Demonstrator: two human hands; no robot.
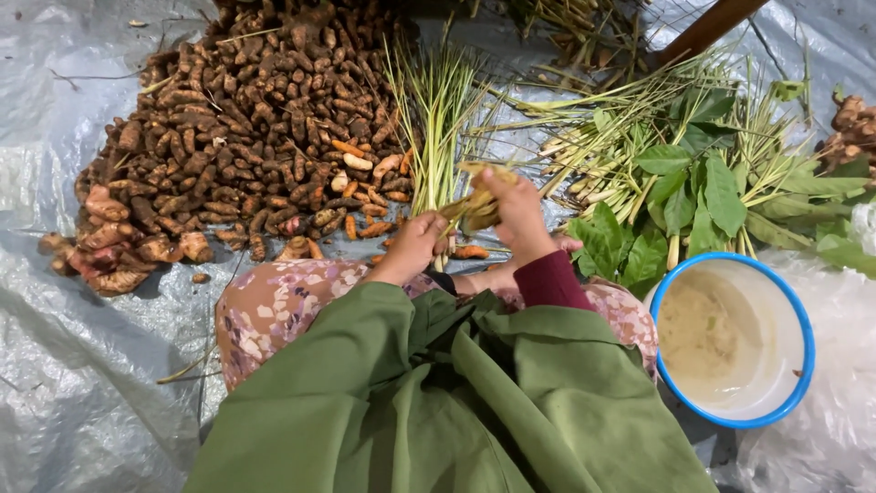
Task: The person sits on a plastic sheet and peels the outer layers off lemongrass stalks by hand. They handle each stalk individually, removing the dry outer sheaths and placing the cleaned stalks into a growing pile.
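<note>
Both hands meet over the grey plastic sheet, just in front of the person's knees; the left hand is curled shut around the lower end of a yellowish stalk bundle, and the right hand closes its fingers on the upper part of the same bundle, thumb side toward the top; the bundle runs slantwise between them, its long axis rising from the left hand toward the right hand and the far edge of the sheet, so the right hand sits nearer the tip and the left hand nearer the base; how tightly each grip presses I cannot tell. A heap of brown turmeric roots fills the far left of the sheet; lemongrass stalks lie just beyond the hands; green leaves spread toward the right edge; a white bowl with a blue rim stands near the right knee, holding pale cloudy liquid.
</note>
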